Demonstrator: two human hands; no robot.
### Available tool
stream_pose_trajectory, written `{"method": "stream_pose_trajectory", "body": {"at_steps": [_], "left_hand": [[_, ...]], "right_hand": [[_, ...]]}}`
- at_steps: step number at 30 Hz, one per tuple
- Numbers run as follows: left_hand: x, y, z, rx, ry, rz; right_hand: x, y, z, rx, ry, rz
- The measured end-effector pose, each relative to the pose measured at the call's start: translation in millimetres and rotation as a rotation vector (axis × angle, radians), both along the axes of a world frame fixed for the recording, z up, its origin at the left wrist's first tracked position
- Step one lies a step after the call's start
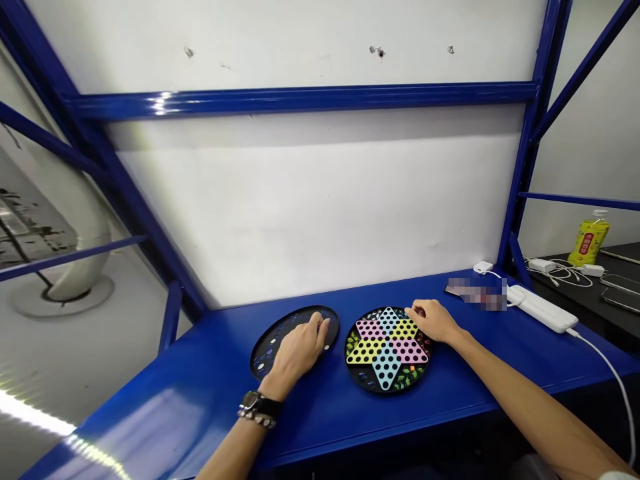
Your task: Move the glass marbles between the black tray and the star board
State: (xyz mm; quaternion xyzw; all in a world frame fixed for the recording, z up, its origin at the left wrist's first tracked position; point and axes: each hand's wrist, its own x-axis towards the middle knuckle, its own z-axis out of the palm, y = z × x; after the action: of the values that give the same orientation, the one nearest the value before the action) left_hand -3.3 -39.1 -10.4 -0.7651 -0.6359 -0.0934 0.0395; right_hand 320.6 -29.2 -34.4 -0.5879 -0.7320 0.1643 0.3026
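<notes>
A round black Chinese checkers board with a pink, yellow and light blue star of holes lies on the blue table. My right hand is at its upper right rim, thumb and fingers closed together at a yellow point of the star. Whatever those fingertips hold is hidden or too small. Left of the board is a round black tray with small blue and white pieces in it. Over the tray's right side, my left hand has its fingers curled in; their contents, if any, cannot be seen.
A blurred-out phone, a white power strip and a white charger lie on the table's right side. Blue shelf posts and a white back panel frame the table. On a dark side table stands a yellow bottle.
</notes>
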Motion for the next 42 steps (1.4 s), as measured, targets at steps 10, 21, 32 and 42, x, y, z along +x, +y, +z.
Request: {"method": "stream_pose_trajectory", "body": {"at_steps": [10,21,32,42], "left_hand": [[10.8,-22.2,8.7,0.084,-0.048,-0.063],[64.8,-83.9,2.4,-0.118,-0.100,-0.483],[55.6,-58.6,19.6,-0.390,-0.231,-0.545],[36.7,-43.0,28.2,-0.291,-0.241,-0.469]], "right_hand": [[-0.6,-1.4,2.9,-0.010,-0.011,-0.009],[0.2,-1.6,2.6,-0.010,-0.002,0.006],[0.6,-0.5,0.3,-0.011,-0.011,0.011],[0.3,-0.5,1.2,-0.017,-0.013,0.008]]}}
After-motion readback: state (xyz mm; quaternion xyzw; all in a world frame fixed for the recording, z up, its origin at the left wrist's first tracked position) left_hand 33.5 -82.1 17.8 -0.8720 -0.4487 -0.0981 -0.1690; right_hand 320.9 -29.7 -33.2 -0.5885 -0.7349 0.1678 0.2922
